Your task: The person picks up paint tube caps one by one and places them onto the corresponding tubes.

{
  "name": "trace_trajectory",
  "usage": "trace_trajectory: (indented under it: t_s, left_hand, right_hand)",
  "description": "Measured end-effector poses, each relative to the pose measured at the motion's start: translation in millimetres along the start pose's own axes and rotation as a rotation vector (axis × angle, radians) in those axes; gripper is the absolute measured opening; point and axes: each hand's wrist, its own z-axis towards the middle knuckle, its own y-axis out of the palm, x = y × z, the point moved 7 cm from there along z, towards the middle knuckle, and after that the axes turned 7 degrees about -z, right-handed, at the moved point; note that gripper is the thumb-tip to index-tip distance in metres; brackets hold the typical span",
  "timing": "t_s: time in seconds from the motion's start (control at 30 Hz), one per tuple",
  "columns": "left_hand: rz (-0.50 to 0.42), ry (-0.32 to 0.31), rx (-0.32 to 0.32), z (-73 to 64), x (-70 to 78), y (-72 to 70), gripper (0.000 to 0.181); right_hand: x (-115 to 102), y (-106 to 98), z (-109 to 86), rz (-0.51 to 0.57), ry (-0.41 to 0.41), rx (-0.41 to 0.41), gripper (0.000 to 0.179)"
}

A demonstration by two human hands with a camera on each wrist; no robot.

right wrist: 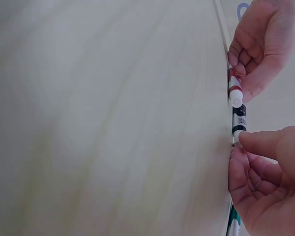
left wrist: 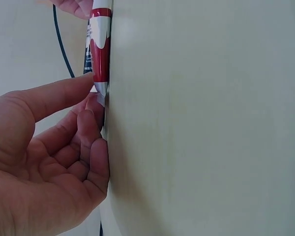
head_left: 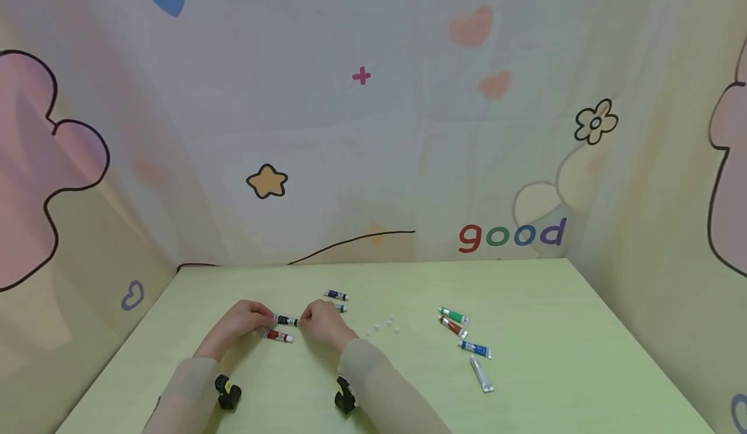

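Note:
A black paint tube (head_left: 286,320) lies between my two hands. My left hand (head_left: 248,320) pinches its tail end between thumb and fingers. On the other side, the right hand (head_left: 325,322) pinches the white cap end with thumb and index finger. Just in front of the black tube is a red paint tube (head_left: 277,336) with a white cap; in the left wrist view the red tube (left wrist: 101,46) partly covers the black one (left wrist: 87,61). Beyond the right hand lie a dark blue or purple tube (head_left: 336,295) and a green-banded tube (head_left: 341,307), the latter partly hidden.
Several small white pieces (head_left: 390,321) are scattered on the table (head_left: 554,356) to the right. Further right lie a green tube (head_left: 453,315), a brown-red tube (head_left: 452,326), a blue tube (head_left: 474,349) and a silver-white tube (head_left: 481,373). A printed curtain (head_left: 362,161) hangs behind.

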Motion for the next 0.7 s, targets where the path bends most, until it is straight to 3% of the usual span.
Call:
trace_trajectory:
  t_s: [0.47, 0.7]
  left_hand:
    - [-0.061, -0.008, -0.056, 2.0, -2.8, 3.0, 0.020]
    - [-0.068, 0.003, -0.075, 0.3, -3.5, 2.7, 0.024]
  right_hand:
    - [-5.1, -1.3, -3.1, -0.027, -0.032, 0.003, 0.009]
    - [-5.0, 0.5, -4.7, -0.021, -0.010, -0.011, 0.008]
